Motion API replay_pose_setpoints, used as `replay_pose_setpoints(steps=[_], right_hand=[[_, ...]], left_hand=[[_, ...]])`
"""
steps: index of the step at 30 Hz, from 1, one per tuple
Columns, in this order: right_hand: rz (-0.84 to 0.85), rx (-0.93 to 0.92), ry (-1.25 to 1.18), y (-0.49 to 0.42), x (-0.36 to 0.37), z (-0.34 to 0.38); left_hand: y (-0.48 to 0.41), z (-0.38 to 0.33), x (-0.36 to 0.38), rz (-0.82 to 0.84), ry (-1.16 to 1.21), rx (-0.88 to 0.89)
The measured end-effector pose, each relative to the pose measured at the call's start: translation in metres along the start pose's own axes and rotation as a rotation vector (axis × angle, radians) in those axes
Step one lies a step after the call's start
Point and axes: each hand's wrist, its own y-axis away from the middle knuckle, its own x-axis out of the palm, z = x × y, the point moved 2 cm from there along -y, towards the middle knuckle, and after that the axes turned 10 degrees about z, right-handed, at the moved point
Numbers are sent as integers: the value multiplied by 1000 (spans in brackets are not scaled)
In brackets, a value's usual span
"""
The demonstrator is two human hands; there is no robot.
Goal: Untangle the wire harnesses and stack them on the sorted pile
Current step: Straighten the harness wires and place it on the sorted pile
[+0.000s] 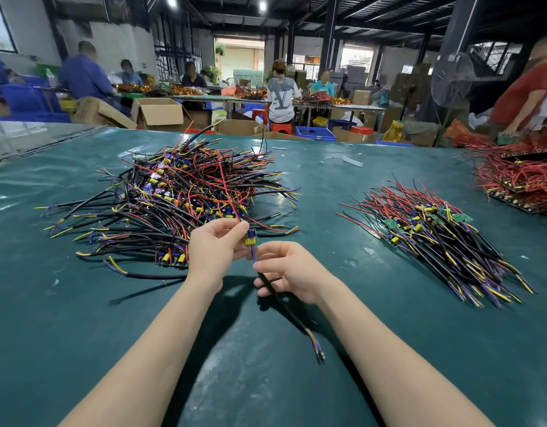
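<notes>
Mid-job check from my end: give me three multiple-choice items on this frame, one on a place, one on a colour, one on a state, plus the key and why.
1. Where does the sorted pile lie on the green table cover?
A. left of both hands
B. right of both hands
C. inside a cardboard box

2. What colour is the thin wire that the left hand pinches?
A. red
B. white
C. green

3. How is the wire harness held?
A. by the right hand alone
B. by neither hand, flat on the cover
C. by both hands

Key:
1 B: the neat pile sits right of the right hand, and the tangled pile lies to the left.
2 A: a red wire rises from the fingertips.
3 C: the left hand pinches its upper end, and the right hand grips its black cable.
</notes>
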Motion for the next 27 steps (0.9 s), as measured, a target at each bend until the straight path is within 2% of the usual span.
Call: replay_pose_setpoints(steps=[6, 9, 11, 14, 17, 20, 23, 27], right_hand=[[54, -138, 14, -1, 5, 2], [20, -152, 44, -1, 6, 4], [-82, -155, 47, -2, 5, 4], [-308, -148, 6, -2, -2, -1], [-442, -62, 0, -1, -6, -5], [-411, -47, 35, -2, -7, -5], [-362, -89, 70, -3, -5, -3], [-330, -128, 119, -1, -3, -3]], left_hand=[[0, -5, -3, -58, 150, -83], [0, -5, -6, -80, 159, -90], [-1, -5, -9, -79, 184, -94], [-1, -4, -6, 16, 227, -134], [-2, -3, -3, 30, 212, -138], [-3, -3, -4, 8, 194, -124], [-4, -3, -5, 96, 160, -101], [-2, 0, -5, 238, -148, -57]])
